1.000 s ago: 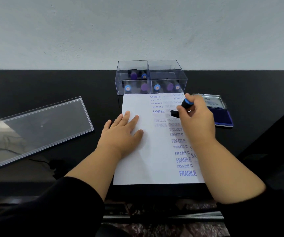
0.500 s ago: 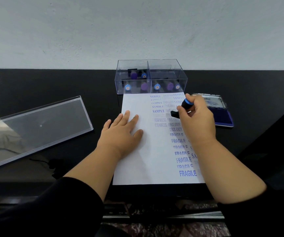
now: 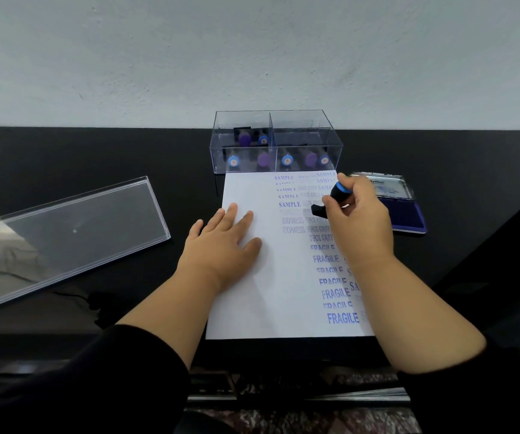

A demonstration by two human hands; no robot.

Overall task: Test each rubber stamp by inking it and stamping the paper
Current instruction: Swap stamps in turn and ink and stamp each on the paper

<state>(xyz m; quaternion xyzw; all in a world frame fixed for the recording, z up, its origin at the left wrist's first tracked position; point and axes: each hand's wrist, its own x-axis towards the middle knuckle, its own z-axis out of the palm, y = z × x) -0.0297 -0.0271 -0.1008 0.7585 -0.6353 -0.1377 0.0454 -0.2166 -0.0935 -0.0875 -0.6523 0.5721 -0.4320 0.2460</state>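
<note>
1. A black, glossy counter [image 3: 64, 151] fills the middle of the view and runs back to a plain pale grey wall [image 3: 252, 51] at 12 o'clock.
2. A white sheet of paper [image 3: 252, 308] lies at the centre of the counter, its right half covered with blue prints reading SAMPLE, EXPRESS, FAX OUT and FRAGILE.
3. The left hand [image 3: 221, 249] lies flat on the paper, fingers straight and spread, pressing the sheet down.
4. The right hand [image 3: 358, 220], at 1 o'clock, has its fingers curled round a rubber stamp [image 3: 330, 198] with a black body and blue cap; the stamp's base rests on the paper among the FAX OUT prints.
5. An open ink pad [image 3: 405, 214] with a dark blue surface sits just right of the paper, at 2 o'clock.
6. A clear plastic box [image 3: 275, 142], divided into compartments, touches the paper's far edge at 12 o'clock and holds more stamps with blue and purple caps.
7. A clear lid [image 3: 64, 239] lies at 9 o'clock.
8. Black sleeves cover both forearms near the bottom edge.
</note>
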